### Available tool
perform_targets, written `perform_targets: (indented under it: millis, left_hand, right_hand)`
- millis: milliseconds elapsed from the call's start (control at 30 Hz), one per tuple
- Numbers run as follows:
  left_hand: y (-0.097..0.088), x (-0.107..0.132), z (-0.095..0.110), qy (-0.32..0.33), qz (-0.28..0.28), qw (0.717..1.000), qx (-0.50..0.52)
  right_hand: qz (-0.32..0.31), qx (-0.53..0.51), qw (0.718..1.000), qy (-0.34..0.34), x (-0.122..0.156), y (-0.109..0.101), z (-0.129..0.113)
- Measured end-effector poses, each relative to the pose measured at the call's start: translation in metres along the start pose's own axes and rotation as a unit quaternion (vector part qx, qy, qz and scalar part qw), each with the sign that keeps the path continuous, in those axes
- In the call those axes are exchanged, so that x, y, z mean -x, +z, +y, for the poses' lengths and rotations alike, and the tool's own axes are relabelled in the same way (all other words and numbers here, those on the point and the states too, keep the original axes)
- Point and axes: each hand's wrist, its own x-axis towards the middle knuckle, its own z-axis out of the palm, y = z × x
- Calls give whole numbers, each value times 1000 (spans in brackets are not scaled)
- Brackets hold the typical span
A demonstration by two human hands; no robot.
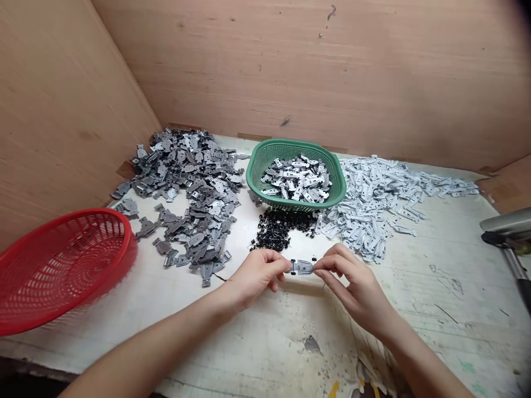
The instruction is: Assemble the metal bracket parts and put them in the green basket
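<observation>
My left hand (257, 276) and my right hand (352, 282) meet just above the white table (265, 337), both pinching one small grey metal part (302, 267) with black bits on it. The left fingers hold its left end, the right fingers its right end. Just behind the hands lies a heap of small black pieces (279, 226). A pile of dark grey metal plates (191, 188) spreads at the back left, and a pile of light grey metal strips (381, 199) at the back right.
A green basket (337, 185) with several assembled grey parts stands at the back centre. An empty red basket (62, 265) sits tilted at the left edge. Plywood walls enclose the back and left. A metal tool (506, 232) juts in at the right.
</observation>
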Motion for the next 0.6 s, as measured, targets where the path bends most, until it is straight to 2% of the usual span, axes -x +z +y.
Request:
perform_targets:
  millis: [167, 267, 333, 400, 467, 533, 600]
  left_hand:
    - [-1, 0, 1, -7, 9, 1000, 28]
    - [-2, -1, 1, -6, 9, 999, 33]
    - [-2, -1, 1, -6, 15, 999, 28]
    - [-3, -1, 1, -9, 17, 1000, 24]
    - [-3, 0, 3, -14, 14, 1000, 22]
    - [-4, 0, 3, -18, 11, 1000, 18]
    - [-4, 0, 3, -18, 11, 1000, 13]
  right_hand:
    - [1, -5, 1000, -10, 1, 7, -7]
    - [-5, -13, 1000, -3, 1, 2, -7]
    - [13, -2, 1000, 11, -2, -5, 2]
    - [54, 68, 996, 16, -6, -14, 20]
    - [74, 208, 975, -7, -13, -22, 45]
    - [38, 340, 939, -27, -20, -27, 69]
    - [-8, 418, 907, -48, -25, -29, 86]
